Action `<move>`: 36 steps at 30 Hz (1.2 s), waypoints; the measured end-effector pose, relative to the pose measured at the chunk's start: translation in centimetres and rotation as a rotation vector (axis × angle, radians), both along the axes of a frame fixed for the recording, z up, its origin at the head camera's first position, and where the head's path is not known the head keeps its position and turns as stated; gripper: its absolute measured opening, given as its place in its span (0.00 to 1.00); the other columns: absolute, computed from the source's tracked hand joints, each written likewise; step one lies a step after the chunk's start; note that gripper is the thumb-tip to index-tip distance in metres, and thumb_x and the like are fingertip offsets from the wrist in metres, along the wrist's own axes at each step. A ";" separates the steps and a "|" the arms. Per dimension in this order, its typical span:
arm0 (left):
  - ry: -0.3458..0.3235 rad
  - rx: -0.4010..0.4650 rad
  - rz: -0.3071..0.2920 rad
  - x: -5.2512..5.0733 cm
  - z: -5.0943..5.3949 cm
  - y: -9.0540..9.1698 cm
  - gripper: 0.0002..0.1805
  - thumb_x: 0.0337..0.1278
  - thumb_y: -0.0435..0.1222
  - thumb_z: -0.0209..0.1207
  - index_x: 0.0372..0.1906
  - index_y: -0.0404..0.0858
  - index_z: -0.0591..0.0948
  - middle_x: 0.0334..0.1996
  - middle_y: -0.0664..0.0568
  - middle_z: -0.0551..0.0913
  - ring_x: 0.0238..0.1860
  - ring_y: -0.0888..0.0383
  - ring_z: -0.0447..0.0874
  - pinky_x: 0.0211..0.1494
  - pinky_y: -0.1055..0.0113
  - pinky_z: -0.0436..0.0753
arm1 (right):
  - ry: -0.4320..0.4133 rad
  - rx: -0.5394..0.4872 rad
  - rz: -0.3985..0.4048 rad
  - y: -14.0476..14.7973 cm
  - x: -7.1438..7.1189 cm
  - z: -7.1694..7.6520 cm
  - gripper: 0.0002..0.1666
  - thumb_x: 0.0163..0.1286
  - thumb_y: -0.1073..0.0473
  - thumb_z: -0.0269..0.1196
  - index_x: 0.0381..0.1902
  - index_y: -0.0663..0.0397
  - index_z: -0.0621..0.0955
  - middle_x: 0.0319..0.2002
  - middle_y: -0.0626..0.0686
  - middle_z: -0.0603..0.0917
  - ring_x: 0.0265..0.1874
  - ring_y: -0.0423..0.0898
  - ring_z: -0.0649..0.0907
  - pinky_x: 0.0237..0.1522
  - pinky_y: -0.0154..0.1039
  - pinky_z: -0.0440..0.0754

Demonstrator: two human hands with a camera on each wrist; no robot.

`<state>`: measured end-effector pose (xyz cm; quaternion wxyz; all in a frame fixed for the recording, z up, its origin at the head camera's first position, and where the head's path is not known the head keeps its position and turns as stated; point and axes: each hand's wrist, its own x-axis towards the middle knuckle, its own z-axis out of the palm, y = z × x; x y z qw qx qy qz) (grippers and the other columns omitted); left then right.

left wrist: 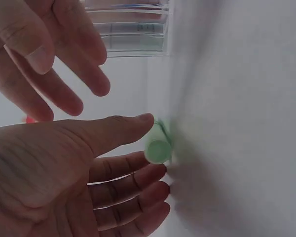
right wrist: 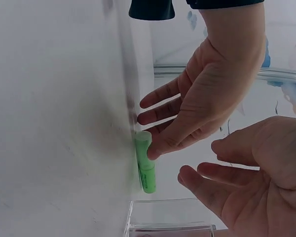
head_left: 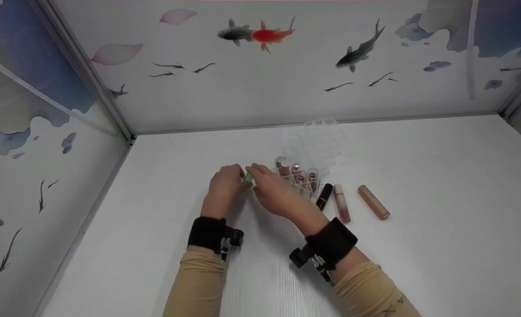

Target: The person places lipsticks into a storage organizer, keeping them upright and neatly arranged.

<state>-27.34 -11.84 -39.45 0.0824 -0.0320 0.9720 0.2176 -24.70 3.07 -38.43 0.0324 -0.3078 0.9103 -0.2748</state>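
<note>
My left hand (head_left: 226, 185) pinches a small green tube (right wrist: 146, 170) with a paler end between thumb and fingers, low at the white table. In the left wrist view the round end of the green tube (left wrist: 158, 151) faces the camera, below the thumb tip. My right hand (head_left: 277, 190) is close beside it, and in the right wrist view that right hand (right wrist: 259, 173) has its fingers loosely bent, apart from the tube. Right of the hands, a clear compartment organizer (head_left: 292, 179) holds several cosmetic tubes, partly hidden by the right hand in the head view.
A black tube (head_left: 325, 196), a pink lip gloss tube (head_left: 342, 204) and a tan tube (head_left: 373, 202) lie right of the organizer. Behind it, a transparent divided tray (head_left: 317, 143) reaches toward the back wall (head_left: 243, 97). Another panel (head_left: 45, 167) borders the table on the left.
</note>
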 end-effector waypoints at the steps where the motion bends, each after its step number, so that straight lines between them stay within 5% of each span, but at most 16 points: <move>1: 0.006 0.000 -0.008 0.0 -0.1 0.0 0.17 0.67 0.38 0.61 0.54 0.32 0.80 0.50 0.43 0.86 0.50 0.49 0.84 0.56 0.57 0.82 | -0.006 0.010 0.002 -0.1 0.0 -0.1 0.29 0.76 0.69 0.52 0.73 0.67 0.63 0.72 0.67 0.66 0.73 0.61 0.68 0.73 0.51 0.69; 6: 0.018 -0.005 -0.051 0.2 -0.2 -0.1 0.11 0.69 0.34 0.56 0.50 0.32 0.82 0.47 0.42 0.86 0.48 0.48 0.84 0.56 0.57 0.82 | 0.010 0.062 0.021 -0.2 0.1 -0.6 0.29 0.76 0.69 0.52 0.72 0.70 0.63 0.71 0.69 0.67 0.71 0.63 0.70 0.72 0.53 0.70; 13: -0.090 -0.059 -0.151 0.9 1.4 -1.1 0.14 0.65 0.34 0.61 0.52 0.34 0.83 0.51 0.42 0.85 0.54 0.47 0.83 0.60 0.54 0.81 | 0.013 0.194 0.049 -0.4 0.0 -1.6 0.26 0.76 0.68 0.52 0.70 0.69 0.67 0.71 0.69 0.67 0.71 0.63 0.70 0.73 0.53 0.69; 20: -0.206 -0.047 -0.129 1.4 2.0 -1.5 0.11 0.55 0.32 0.67 0.44 0.36 0.87 0.42 0.48 0.87 0.36 0.56 0.78 0.40 0.65 0.80 | 0.094 0.218 0.125 -0.4 0.2 -2.2 0.18 0.72 0.74 0.52 0.57 0.67 0.79 0.56 0.66 0.80 0.58 0.62 0.79 0.63 0.52 0.77; 26: -0.237 -0.072 -0.150 1.7 2.9 -1.8 0.10 0.55 0.33 0.68 0.43 0.37 0.87 0.37 0.50 0.86 0.32 0.58 0.75 0.32 0.69 0.73 | 0.087 0.190 0.149 -0.5 -0.1 -2.1 0.17 0.67 0.75 0.56 0.52 0.66 0.82 0.48 0.63 0.85 0.49 0.59 0.84 0.55 0.50 0.82; 31: -0.169 0.003 -0.141 2.1 4.4 -2.0 0.10 0.59 0.34 0.66 0.45 0.37 0.86 0.37 0.48 0.87 0.35 0.57 0.81 0.36 0.68 0.76 | 0.020 0.082 0.098 -0.5 -0.2 -1.5 0.18 0.67 0.74 0.58 0.55 0.67 0.80 0.48 0.64 0.86 0.49 0.58 0.85 0.54 0.50 0.82; 36: 0.010 0.084 -0.146 2.9 6.6 -1.9 0.13 0.62 0.37 0.64 0.49 0.37 0.85 0.42 0.45 0.86 0.43 0.53 0.84 0.45 0.61 0.81 | -0.044 -0.107 0.053 -0.4 -0.3 -0.2 0.18 0.73 0.68 0.58 0.59 0.65 0.77 0.50 0.62 0.85 0.50 0.55 0.85 0.53 0.49 0.84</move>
